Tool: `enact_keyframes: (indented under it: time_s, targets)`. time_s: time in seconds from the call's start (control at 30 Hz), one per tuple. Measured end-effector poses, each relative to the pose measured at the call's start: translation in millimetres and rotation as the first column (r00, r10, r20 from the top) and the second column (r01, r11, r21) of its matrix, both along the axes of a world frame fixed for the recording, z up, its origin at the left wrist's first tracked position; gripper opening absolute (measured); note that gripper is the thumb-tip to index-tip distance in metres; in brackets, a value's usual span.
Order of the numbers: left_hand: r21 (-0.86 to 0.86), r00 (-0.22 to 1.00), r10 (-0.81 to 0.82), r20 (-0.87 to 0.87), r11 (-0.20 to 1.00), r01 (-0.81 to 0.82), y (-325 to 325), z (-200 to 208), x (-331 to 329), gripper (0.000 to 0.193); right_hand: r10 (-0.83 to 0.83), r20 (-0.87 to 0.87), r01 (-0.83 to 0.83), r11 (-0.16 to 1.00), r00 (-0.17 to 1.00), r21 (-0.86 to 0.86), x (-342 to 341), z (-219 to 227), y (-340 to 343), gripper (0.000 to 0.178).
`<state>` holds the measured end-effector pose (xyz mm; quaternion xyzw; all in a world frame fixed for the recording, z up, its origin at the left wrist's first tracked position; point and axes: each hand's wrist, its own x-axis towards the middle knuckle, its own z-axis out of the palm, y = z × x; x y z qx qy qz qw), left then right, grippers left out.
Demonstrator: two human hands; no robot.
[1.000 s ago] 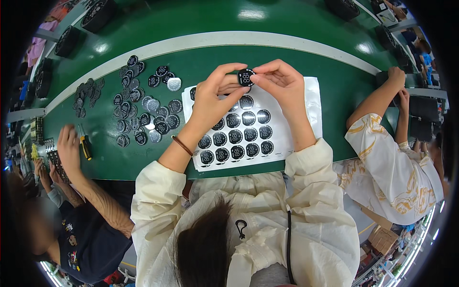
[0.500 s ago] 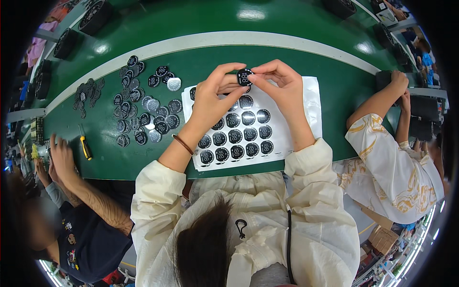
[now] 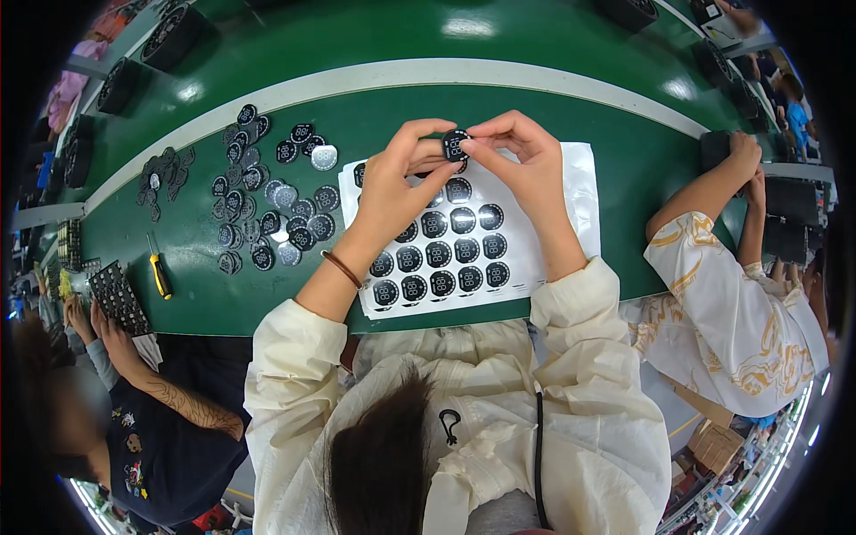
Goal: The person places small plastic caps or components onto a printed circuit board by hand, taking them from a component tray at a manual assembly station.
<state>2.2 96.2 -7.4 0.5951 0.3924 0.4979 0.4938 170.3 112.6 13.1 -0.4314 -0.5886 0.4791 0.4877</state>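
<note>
Between my two hands, above the far edge of a white sheet, is a small round black display disc with pale digit segments on its face. The fingers and thumb of my left hand pinch its left side. My right hand grips the right side, thumb and fingertips together at its rim. Rows of round black stickers with a similar print cover the sheet beneath; my hands and wrists hide some of them. Left of the sheet lies a loose heap of similar discs, with one silvery disc near its right edge.
Farther left are a pile of smaller dark pieces and a yellow-handled screwdriver. A co-worker's hand at left touches a dark gridded board. Another person's arm rests at right. A pale rail runs behind.
My hands and the disc stay almost still. At left, the co-worker's hand has moved down, and a dark gridded board now shows beside it on the table edge.
</note>
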Motion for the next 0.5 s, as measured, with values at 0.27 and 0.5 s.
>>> enact_keyframes:
  time_s: [0.27, 0.5]
  targets:
    - [0.078, 0.995, 0.010, -0.097, 0.997, -0.003, -2.9, 2.9, -2.0, 0.038, -0.011, 0.076, 0.009, 0.999, 0.997, 0.034, 3.0, -4.5, 5.5, 0.018]
    - [0.020, 0.991, -0.016, 0.135, 1.000, 0.013, -1.4, 1.6, -2.9, 0.039, 0.033, 0.001, -0.033, 0.999, 0.999, -0.035, 3.5, -3.6, 6.9, 0.019]
